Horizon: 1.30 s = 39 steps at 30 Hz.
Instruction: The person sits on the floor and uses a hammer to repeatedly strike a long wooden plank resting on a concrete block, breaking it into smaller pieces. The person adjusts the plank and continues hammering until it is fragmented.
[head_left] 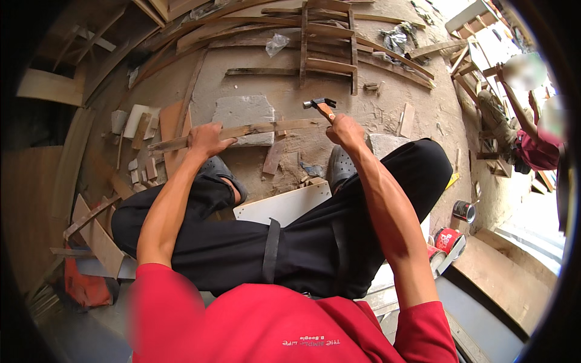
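Observation:
My left hand (209,139) is closed around a worn strip of wood (272,126) near its left end. The strip lies across a pale grey stone slab (242,112) on the ground, and its right end reaches out toward my other hand. In my right hand (347,131) is a claw hammer (322,107), gripped by its orange-brown handle. Its dark metal head is raised just above the strip's right end, apart from the slab. The hidden part of the handle runs inside my fist.
A wooden ladder-like frame (330,45) and long planks lie beyond the slab. Wood offcuts (142,130) are scattered at left. Paint cans (448,239) stand at right, near a dark tin (464,210). A white board (284,204) sits between my legs. Another person (535,142) is at far right.

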Each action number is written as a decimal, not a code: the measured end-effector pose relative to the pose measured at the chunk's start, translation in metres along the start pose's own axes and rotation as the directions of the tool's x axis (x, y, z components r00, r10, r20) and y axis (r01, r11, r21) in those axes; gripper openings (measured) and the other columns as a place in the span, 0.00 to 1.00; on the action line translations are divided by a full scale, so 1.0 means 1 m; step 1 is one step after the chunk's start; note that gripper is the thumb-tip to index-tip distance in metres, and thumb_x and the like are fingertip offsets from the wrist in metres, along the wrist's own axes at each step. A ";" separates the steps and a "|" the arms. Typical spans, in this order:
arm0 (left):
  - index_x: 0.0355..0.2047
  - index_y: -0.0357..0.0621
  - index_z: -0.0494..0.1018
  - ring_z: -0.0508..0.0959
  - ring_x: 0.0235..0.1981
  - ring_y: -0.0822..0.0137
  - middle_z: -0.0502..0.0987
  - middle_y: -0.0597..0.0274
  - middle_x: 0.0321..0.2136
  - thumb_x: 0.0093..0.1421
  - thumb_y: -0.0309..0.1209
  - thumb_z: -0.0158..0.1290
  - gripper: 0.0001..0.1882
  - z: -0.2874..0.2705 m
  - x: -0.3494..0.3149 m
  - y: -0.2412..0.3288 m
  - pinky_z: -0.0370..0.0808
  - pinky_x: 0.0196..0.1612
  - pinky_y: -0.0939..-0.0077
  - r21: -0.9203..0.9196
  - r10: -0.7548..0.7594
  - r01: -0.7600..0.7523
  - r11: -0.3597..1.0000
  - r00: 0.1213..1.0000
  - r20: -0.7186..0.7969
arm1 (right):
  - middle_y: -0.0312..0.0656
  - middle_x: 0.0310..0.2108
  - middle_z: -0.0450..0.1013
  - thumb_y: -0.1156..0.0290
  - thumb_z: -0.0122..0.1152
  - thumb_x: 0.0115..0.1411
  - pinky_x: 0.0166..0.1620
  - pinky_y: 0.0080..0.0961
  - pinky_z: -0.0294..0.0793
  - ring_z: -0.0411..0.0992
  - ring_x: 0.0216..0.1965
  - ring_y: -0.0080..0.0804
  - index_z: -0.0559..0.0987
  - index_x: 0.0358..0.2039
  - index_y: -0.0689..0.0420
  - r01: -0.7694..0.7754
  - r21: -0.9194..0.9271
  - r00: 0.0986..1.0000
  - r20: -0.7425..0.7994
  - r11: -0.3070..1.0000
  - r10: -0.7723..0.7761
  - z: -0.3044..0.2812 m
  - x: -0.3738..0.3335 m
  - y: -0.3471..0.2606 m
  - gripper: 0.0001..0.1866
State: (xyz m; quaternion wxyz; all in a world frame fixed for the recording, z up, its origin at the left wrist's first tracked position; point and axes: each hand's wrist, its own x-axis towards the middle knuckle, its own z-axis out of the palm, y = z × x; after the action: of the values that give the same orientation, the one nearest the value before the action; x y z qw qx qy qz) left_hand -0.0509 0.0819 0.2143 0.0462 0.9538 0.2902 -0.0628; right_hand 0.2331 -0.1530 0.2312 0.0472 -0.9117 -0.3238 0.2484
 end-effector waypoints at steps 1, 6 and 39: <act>0.30 0.41 0.76 0.81 0.31 0.47 0.80 0.46 0.27 0.47 0.60 0.60 0.31 0.001 0.002 0.003 0.75 0.34 0.55 0.003 0.004 -0.004 1.000 1.000 -0.014 | 0.54 0.39 0.78 0.69 0.52 0.53 0.43 0.41 0.77 0.77 0.42 0.51 0.81 0.37 0.60 0.004 -0.003 1.000 -0.021 1.000 -0.004 0.000 0.001 -0.002 0.15; 0.31 0.40 0.76 0.80 0.32 0.49 0.79 0.49 0.28 0.46 0.57 0.62 0.30 0.003 0.006 0.012 0.75 0.35 0.55 0.002 0.002 -0.002 1.000 0.995 -0.095 | 0.54 0.36 0.78 0.69 0.54 0.51 0.42 0.41 0.77 0.78 0.40 0.50 0.82 0.35 0.60 0.046 -0.038 0.999 -0.007 0.998 -0.046 0.003 0.000 -0.005 0.14; 0.44 0.48 0.74 0.69 0.50 0.58 0.73 0.57 0.44 0.57 0.52 0.54 0.24 0.135 0.057 0.047 0.62 0.53 0.60 -0.060 0.159 -0.165 0.984 0.983 -0.097 | 0.58 0.30 0.77 0.52 0.54 0.58 0.40 0.44 0.77 0.77 0.36 0.55 0.81 0.27 0.62 0.075 -0.220 0.992 0.114 0.973 -0.050 0.033 -0.001 0.051 0.23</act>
State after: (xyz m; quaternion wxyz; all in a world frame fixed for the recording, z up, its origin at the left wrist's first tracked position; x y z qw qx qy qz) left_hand 0.0099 0.0577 0.0745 0.0704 0.9740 0.2152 -0.0052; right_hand 0.2449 -0.1960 0.1902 -0.0658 -0.8858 -0.3804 0.2577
